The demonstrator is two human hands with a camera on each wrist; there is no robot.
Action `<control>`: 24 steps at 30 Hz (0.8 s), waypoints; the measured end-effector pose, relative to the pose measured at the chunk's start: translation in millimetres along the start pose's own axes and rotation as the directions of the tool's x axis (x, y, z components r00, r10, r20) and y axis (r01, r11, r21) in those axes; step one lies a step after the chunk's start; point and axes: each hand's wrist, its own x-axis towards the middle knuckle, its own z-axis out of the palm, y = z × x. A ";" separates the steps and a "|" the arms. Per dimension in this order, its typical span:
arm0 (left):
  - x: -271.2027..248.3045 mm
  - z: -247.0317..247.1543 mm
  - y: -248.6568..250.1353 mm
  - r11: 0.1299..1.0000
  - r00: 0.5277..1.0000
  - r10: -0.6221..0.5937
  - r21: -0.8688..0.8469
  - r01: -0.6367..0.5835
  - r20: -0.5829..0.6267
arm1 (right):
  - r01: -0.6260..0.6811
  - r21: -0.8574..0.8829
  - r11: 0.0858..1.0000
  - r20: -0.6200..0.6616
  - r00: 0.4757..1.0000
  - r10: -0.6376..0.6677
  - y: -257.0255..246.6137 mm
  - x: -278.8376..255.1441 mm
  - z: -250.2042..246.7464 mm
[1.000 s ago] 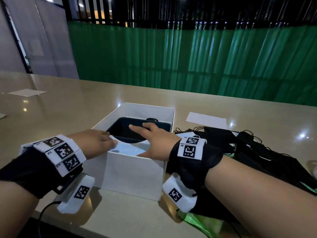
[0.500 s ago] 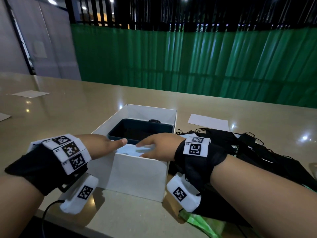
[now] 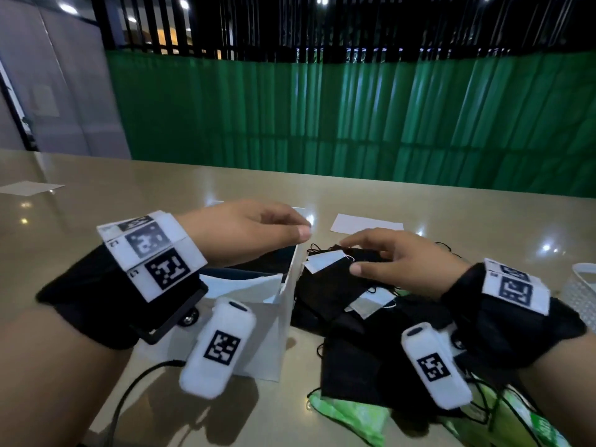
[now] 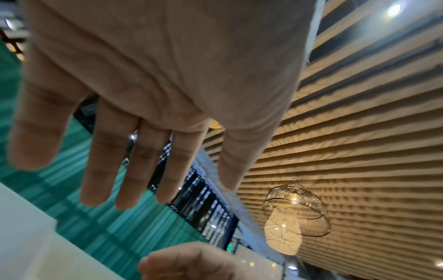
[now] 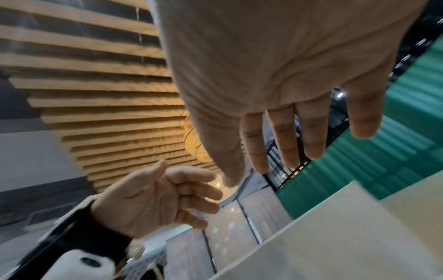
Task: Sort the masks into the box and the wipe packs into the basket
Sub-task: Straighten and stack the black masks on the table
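Your right hand (image 3: 396, 262) hovers with fingers spread and relaxed, its grip empty, just above the heap of black masks (image 3: 348, 285) on the tabletop (image 3: 161, 188); a hand held that way looks ready to drop onto the top mask, so I judge you are going for the next one; a small white mask (image 3: 324, 261) lies just under your fingertips, on the black ones. Your left hand (image 3: 248, 230) hangs loose and empty too, its grip open, above the near right corner of the white box (image 3: 258, 333); it sits there, I would guess, to steady the wall or take the mask across, since the box stands just beside the heap. Both wrist views show open palms holding nothing. The ear loops tangle through the pile, so a lift may drag neighbours along; pinch one mask by its body. The green wipe packs (image 3: 351, 417) lie nearer you than your right grip, partly under the masks; they stay for later. A white basket (image 3: 585, 285) edge shows beyond your right wrist, well apart from the box.
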 end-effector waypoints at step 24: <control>98.1 181.4 4.7 0.939 0.950 -0.232 0.305 0.162 0.210 | -0.678 -0.109 0.727 -0.091 0.735 0.672 165.1 -82.7 -25.2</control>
